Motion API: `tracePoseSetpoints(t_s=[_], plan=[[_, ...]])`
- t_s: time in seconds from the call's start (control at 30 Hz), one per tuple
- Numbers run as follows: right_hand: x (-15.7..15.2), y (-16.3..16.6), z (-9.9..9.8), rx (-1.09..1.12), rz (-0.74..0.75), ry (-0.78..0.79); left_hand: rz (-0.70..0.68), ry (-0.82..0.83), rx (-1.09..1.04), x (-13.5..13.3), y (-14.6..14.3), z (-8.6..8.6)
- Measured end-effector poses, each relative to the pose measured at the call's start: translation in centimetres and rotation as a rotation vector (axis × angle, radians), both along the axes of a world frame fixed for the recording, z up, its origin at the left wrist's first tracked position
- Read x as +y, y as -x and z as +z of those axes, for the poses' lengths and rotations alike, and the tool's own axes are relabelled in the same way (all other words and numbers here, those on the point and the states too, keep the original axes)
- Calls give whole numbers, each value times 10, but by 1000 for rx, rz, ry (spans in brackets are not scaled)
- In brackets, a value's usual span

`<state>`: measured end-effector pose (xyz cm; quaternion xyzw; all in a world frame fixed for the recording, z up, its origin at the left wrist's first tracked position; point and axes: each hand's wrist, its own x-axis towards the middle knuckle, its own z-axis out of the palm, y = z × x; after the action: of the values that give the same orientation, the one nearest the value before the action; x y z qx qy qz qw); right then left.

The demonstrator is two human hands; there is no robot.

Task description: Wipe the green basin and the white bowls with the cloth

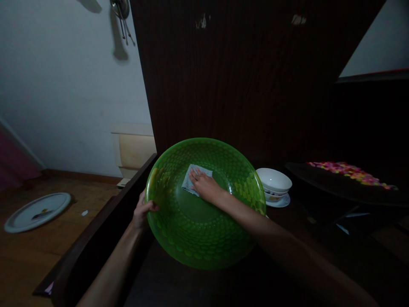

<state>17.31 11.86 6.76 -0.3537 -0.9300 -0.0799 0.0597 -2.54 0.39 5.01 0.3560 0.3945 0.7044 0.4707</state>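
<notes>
A large green plastic basin [204, 256], with a scale-like pattern on its wall, is tipped so its inside faces me. My left hand [142, 212] grips its left rim, the thumb over the edge and the other fingers hidden behind. Inside the basin, my right hand [205, 186] holds a small grey cloth [188, 181] against the bottom. Its fingers lie over the cloth, and my right forearm crosses the basin's right side.
White bowls [274, 179] sit stacked on a plate [283, 201] to the right of the basin. Farther right is a dark surface with pink and yellow decorations [348, 172]. A dark wooden panel [243, 85] rises behind. On the floor at left lies a pale oval lid-like object [19, 219].
</notes>
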Motion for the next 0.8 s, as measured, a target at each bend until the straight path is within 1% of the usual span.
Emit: tracePoseSetpoints(t_s=[0.23, 0.33, 0.43, 0.57, 0.67, 0.8], plan=[[-25, 11, -10, -17, 177, 28, 37, 21, -11, -1, -1, 2], [-37, 6, -19, -38, 259, 38, 38, 14, -17, -1, 0, 2], [-51, -3, -26, -44, 324, 42, 6, 17, -16, -1, 0, 3], [-65, -20, -29, -114, 335, 55, 3, 25, -29, -2, -2, 6], [-72, -30, -27, -142, 311, 60, 8, 4, -26, -2, -3, 7], [-75, -41, -27, -166, 253, 68, -25, -28, 11, -2, 0, 3]])
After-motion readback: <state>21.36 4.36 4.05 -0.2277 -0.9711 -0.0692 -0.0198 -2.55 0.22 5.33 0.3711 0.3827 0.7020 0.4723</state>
